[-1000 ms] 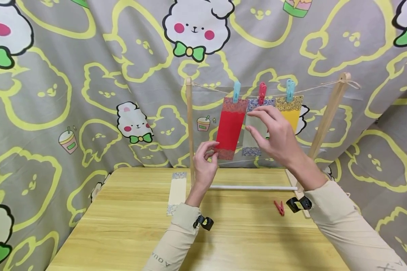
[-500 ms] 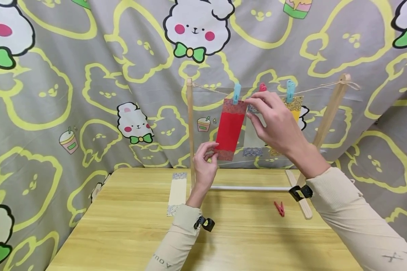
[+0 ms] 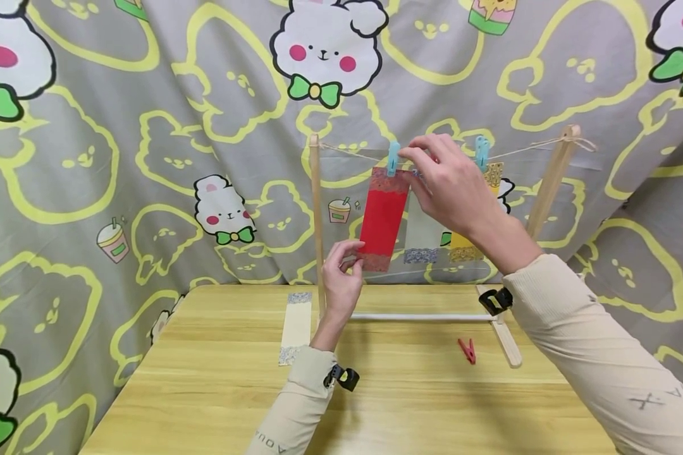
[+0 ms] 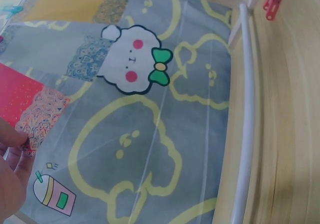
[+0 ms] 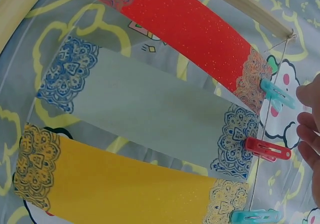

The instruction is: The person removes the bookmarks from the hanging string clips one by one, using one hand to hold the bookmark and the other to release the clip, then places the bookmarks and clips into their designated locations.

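A red card with a patterned border (image 3: 384, 218) hangs from the string under a light-blue clothespin (image 3: 393, 159). My left hand (image 3: 343, 281) pinches the card's lower left edge between thumb and fingers. Beside the clothespin is my right hand (image 3: 449, 183), fingers bent and spread; the right wrist view shows its fingertips just off the clothespin's handle end, gripping nothing. Further along the string hang a grey-green card (image 5: 150, 104) under a red clothespin (image 5: 267, 149) and a yellow card (image 5: 130, 184) under another light-blue clothespin (image 5: 255, 216). In the head view my right hand partly covers these two cards.
Wooden posts (image 3: 317, 221) hold the string up, with a white rod (image 3: 421, 317) running low between them. A loose red clothespin (image 3: 467, 351) lies on the wooden table (image 3: 205, 379). At left lies a cream card with patterned ends (image 3: 297, 325). A printed curtain (image 3: 165, 126) hangs behind.
My right hand has moved up and left, from in front of the grey-green card to beside the red card's clothespin. My left hand keeps its pinch on the red card.
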Demonstrator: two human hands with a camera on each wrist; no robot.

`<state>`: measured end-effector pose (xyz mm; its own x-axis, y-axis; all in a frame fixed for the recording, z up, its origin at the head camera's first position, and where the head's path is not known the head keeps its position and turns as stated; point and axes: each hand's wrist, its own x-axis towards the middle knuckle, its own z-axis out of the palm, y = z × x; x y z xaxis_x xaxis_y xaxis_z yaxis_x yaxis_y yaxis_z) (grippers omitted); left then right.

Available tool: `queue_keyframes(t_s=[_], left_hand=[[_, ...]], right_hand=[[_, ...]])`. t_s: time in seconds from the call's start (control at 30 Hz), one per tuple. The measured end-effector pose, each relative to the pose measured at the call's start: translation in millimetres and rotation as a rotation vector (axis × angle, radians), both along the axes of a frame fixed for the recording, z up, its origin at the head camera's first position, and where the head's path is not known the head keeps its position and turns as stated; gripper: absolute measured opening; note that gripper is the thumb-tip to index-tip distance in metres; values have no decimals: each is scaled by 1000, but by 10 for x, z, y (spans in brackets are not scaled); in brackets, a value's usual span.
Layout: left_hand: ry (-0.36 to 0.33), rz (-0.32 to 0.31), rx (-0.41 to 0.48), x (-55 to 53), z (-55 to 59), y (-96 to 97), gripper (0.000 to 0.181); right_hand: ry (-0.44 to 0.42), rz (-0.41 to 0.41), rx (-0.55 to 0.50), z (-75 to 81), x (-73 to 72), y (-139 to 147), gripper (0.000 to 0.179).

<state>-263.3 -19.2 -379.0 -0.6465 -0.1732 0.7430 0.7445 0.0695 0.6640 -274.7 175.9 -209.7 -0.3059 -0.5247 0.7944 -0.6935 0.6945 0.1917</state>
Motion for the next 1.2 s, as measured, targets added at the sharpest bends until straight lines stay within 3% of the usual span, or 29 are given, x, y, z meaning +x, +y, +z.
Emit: queue_keyframes(t_s=[0.4, 0.63, 0.8, 0.93, 1.2], left_hand=[[-31, -16, -4, 11, 1, -12, 32], [-59, -24, -19, -240, -247, -45, 40], [-46, -21, -3, -251, -255, -37, 38], [-33, -21, -5, -209, -216, -25, 36], [-24, -32, -5, 2, -20, -13, 32]], right_hand=[[-54, -35, -7, 88, -75, 19, 39], [-88, -56, 26, 161, -106, -3, 40], [-105, -77, 53, 200, -148, -29, 39], [-117, -95, 73, 216, -178, -48, 37], [-188, -142, 125, 259, -210, -70, 39]])
